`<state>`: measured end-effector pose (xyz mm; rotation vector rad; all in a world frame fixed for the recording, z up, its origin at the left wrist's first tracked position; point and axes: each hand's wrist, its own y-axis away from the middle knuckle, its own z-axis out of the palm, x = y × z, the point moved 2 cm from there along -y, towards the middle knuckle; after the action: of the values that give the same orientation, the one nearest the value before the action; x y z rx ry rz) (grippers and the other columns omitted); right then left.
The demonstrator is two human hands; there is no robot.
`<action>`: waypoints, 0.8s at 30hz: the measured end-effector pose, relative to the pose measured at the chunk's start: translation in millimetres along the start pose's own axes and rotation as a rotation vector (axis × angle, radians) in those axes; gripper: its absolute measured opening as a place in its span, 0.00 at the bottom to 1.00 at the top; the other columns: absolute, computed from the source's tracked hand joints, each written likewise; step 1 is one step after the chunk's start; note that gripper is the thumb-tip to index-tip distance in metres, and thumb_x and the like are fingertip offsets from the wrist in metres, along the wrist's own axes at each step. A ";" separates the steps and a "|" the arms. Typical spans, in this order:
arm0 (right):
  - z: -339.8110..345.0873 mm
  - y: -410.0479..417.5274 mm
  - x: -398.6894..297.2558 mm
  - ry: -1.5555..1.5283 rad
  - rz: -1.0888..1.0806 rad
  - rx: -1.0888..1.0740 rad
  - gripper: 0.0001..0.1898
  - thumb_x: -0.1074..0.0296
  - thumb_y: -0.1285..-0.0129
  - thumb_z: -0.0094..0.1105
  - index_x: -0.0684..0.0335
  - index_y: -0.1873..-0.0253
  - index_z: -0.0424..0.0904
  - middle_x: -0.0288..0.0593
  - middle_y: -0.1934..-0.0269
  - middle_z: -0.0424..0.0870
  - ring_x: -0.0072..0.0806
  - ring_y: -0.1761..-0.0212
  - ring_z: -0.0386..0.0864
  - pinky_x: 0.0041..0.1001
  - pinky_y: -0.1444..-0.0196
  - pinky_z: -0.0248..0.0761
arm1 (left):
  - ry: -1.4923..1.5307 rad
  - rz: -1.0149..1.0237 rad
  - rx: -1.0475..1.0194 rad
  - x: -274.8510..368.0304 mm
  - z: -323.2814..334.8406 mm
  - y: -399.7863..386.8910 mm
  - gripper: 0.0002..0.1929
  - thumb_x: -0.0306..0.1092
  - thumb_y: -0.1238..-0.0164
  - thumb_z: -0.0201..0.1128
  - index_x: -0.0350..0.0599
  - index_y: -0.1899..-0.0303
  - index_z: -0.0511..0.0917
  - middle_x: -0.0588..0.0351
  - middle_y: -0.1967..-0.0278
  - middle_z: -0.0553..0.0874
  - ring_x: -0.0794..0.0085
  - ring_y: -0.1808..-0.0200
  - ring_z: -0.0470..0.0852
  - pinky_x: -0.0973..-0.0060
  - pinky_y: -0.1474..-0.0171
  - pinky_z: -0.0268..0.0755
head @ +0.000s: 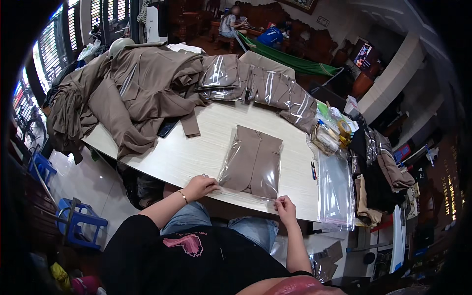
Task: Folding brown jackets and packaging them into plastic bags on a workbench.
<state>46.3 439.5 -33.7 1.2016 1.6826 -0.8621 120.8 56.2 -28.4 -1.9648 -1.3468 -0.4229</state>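
Note:
A folded brown garment [250,162] lies flat on the pale table inside a clear plastic bag [274,175]. At the bag's near left corner, my left hand [202,186] pinches the edge between thumb and fingers. My right hand [285,209] grips the near right corner in the same way. The bag's open or flap edge runs between both hands along the table's front edge; whether it is sealed cannot be told.
Loose brown garments [147,88] are heaped at the left, over a dark phone [167,127]. Bagged garments [271,86] line the far side. To the right are small snips [313,170], empty clear bags [333,191] and tape rolls [344,129]. Other people sit beyond a green hammock [291,57].

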 end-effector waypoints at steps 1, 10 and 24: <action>1.0 -1.2 -2.4 -0.002 -0.002 0.001 0.05 0.71 0.28 0.56 0.66 0.58 0.77 0.40 0.69 0.84 0.20 0.69 0.81 0.23 0.64 0.75 | -0.035 -0.035 0.016 0.2 0.2 0.1 0.08 0.40 0.31 0.63 0.49 0.66 0.82 0.53 0.72 0.86 0.55 0.68 0.84 0.62 0.62 0.76; 10.0 -15.6 -7.3 0.011 0.141 0.027 0.13 0.63 0.23 0.48 0.65 0.61 0.75 0.41 0.74 0.84 0.19 0.77 0.78 0.21 0.78 0.70 | -0.089 -0.338 0.121 8.6 9.0 -12.3 0.16 0.45 0.24 0.54 0.48 0.67 0.81 0.52 0.74 0.86 0.54 0.70 0.85 0.61 0.66 0.76; 9.2 -28.4 11.8 -0.167 0.210 0.070 0.15 0.61 0.23 0.49 0.61 0.66 0.76 0.36 0.79 0.78 0.19 0.81 0.74 0.21 0.83 0.62 | -0.031 -0.179 0.302 9.9 12.4 -22.1 0.11 0.40 0.24 0.55 0.47 0.65 0.80 0.52 0.75 0.85 0.53 0.70 0.85 0.61 0.66 0.76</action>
<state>19.7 427.2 -46.7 1.2899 1.3761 -0.8709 103.3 76.2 -22.9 -1.6181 -1.5165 -0.2544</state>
